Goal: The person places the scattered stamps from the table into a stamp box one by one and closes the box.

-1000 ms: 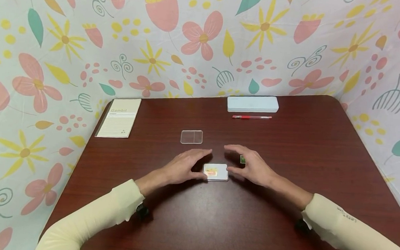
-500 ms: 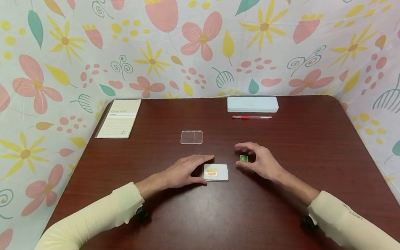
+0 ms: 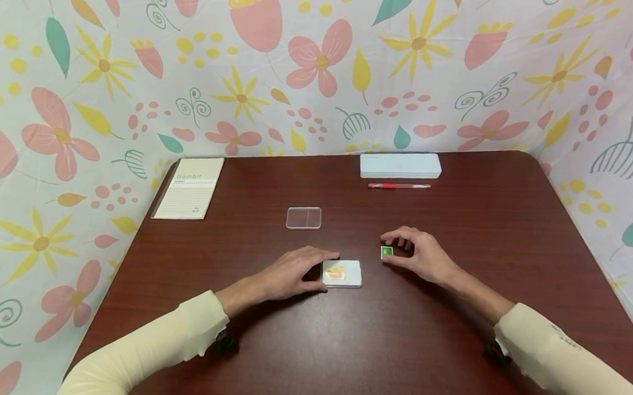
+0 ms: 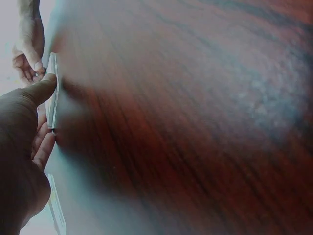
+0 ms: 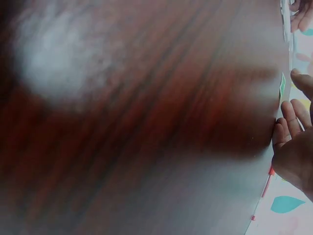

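A small flat clear case (image 3: 353, 273) with a white insert and a yellow-and-red picture lies on the table (image 3: 328, 355). My left hand (image 3: 290, 272) holds it at the left end, thumb on the near edge and index finger on the far one. In the left wrist view the case (image 4: 52, 98) shows edge-on beside the thumb. To the right lies a small green, white-bordered square (image 3: 386, 252), like a stamp. My right hand (image 3: 424, 256) is around its right side, thumb and fingers spread apart. In the right wrist view the thumb is close to the green square (image 5: 282, 88).
A clear rectangular cover (image 3: 304, 218) lies behind the case. At the back left is a notebook (image 3: 189, 188). A red pen (image 3: 399, 186) lies in front of a pale blue box (image 3: 400, 166) at the back. Floral cloth (image 3: 324, 71) rises behind the table.
My right hand has left the case's right end and moved right to the green square, which now shows fully. My left hand has stayed at the case.
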The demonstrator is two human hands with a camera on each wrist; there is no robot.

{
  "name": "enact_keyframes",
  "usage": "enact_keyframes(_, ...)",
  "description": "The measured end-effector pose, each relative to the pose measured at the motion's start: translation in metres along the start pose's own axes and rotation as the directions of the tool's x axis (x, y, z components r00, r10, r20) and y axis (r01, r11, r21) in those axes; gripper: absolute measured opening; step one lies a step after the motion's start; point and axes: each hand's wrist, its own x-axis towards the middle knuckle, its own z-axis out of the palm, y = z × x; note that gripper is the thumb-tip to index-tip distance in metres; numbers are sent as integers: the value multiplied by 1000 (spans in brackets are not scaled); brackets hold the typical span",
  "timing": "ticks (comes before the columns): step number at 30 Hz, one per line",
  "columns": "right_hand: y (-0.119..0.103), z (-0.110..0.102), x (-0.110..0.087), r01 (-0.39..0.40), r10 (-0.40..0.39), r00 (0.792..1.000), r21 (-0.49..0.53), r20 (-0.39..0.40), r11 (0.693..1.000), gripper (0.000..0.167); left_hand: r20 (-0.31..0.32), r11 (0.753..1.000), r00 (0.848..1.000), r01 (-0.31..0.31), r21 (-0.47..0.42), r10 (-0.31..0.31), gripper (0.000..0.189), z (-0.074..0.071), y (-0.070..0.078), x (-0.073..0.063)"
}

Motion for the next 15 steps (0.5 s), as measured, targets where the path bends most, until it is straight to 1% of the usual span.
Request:
enact_keyframes(9, 6, 0, -1, 35, -35, 999, -51, 6, 998, 35, -7, 1000, 1000, -2, 22, 2, 70, 2, -1, 0)
enact_keyframes(15, 6, 0, 0, 25, -24, 1000, -53, 18, 998, 32, 0, 1000, 1000, 5, 27, -5, 70, 2, 0, 0)
